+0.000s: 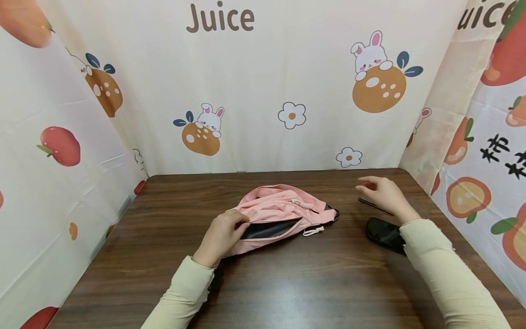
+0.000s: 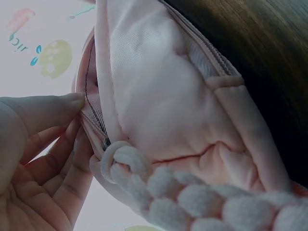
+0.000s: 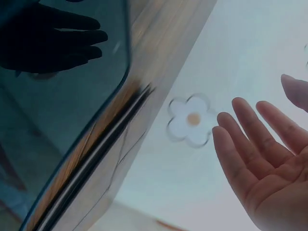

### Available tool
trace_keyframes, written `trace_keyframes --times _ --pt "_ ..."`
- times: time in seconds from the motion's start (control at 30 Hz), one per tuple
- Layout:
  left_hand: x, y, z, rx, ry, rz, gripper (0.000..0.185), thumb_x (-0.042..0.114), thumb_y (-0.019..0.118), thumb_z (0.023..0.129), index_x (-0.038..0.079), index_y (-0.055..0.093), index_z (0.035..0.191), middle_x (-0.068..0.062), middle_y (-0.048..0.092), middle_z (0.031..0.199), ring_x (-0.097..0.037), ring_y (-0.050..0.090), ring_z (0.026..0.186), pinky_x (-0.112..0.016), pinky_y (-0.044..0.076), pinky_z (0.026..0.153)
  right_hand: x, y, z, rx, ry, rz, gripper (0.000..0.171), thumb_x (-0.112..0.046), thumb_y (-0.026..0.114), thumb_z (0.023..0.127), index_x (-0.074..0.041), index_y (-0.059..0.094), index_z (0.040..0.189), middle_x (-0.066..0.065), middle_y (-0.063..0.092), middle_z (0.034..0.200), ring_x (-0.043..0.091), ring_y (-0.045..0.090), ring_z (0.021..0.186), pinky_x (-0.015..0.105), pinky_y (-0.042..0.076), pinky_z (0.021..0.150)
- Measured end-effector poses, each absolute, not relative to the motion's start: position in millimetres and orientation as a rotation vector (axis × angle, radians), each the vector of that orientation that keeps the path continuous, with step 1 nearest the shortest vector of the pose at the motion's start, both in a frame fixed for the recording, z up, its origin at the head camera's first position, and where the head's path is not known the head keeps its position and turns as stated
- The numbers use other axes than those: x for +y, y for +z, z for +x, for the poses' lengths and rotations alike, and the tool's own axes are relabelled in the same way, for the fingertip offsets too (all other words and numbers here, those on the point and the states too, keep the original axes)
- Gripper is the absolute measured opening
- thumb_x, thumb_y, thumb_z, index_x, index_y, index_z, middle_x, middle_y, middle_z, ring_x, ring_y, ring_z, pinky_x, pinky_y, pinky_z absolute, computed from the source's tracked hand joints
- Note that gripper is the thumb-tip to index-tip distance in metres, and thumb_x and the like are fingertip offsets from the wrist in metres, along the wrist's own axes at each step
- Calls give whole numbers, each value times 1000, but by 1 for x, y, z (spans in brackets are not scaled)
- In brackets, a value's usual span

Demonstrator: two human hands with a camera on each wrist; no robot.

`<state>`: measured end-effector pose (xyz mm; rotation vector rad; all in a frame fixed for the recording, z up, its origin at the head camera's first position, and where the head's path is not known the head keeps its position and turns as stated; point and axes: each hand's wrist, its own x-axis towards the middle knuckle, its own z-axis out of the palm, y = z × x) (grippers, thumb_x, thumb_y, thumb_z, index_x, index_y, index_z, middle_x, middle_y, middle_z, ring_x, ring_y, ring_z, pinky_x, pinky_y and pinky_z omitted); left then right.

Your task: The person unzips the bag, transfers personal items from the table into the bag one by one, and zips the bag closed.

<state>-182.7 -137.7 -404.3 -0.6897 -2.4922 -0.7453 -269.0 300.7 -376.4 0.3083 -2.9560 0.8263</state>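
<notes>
A pink waist bag (image 1: pixel 279 205) lies on the table with its front pocket unzipped, showing a dark lining. My left hand (image 1: pixel 222 235) pinches the fabric at the left end of that opening. In the left wrist view, the thumb and fingers of the left hand (image 2: pixel 53 139) grip the bag's zippered edge, beside a braided white cord (image 2: pixel 192 197). Over the table's right side, my right hand (image 1: pixel 384 196) is held with relaxed fingers and nothing in it. Below it lie thin black sticks (image 1: pixel 374 205) and a glossy black phone-like slab (image 1: pixel 384 234), partly covered by the sleeve.
The dark brown wooden table (image 1: pixel 296 283) meets a printed curtain (image 1: pixel 263 82) along its back edge, with more curtain at both sides. A black looped strap end (image 1: pixel 334 214) sticks out at the bag's right, near a white cord pull (image 1: pixel 313 231).
</notes>
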Motion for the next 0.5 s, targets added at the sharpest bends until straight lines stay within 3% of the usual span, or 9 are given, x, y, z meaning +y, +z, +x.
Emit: trace_keyframes --times 0.5 --pt "-138 -404 -181 -2515 -754 -671 8 4 79 78 9 73 81 0 69 81 -15 65 77 -33 54 73 365 -380 -290 -2976 790 170 59 -43 46 102 5 49 137 34 57 124 47 57 107 58 47 83"
